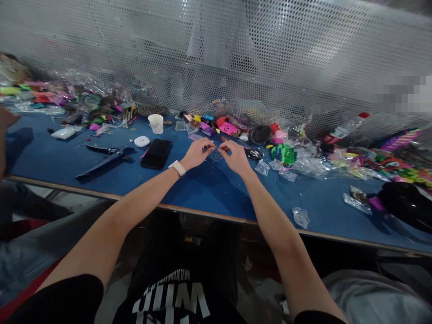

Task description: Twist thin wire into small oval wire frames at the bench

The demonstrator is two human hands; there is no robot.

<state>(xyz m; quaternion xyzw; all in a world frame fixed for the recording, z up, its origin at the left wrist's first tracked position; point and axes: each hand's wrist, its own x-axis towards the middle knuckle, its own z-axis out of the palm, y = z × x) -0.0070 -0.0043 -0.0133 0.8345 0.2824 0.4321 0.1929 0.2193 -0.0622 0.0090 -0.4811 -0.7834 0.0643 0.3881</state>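
Note:
Above the blue tabletop, my left hand (198, 154) and my right hand (235, 156) face each other with fingertips pinched close together. Between and just below them show thin, pale wire-like strands (216, 156) in curved loops, too fine to identify. Both hands seem to hold these strands. A black phone (155, 153) lies left of my left hand. Beside my right hand are a small black item with white marks (254, 154) and a small clear bag (262, 168).
Scissors-like black blades (105, 163), a white case (141, 141) and a paper cup (155, 124) stand to the left. Colourful pieces and plastic bags line the perforated metal panel (216, 54). A bottle (344, 130) leans at right. Another person's hand (7, 119) appears far left.

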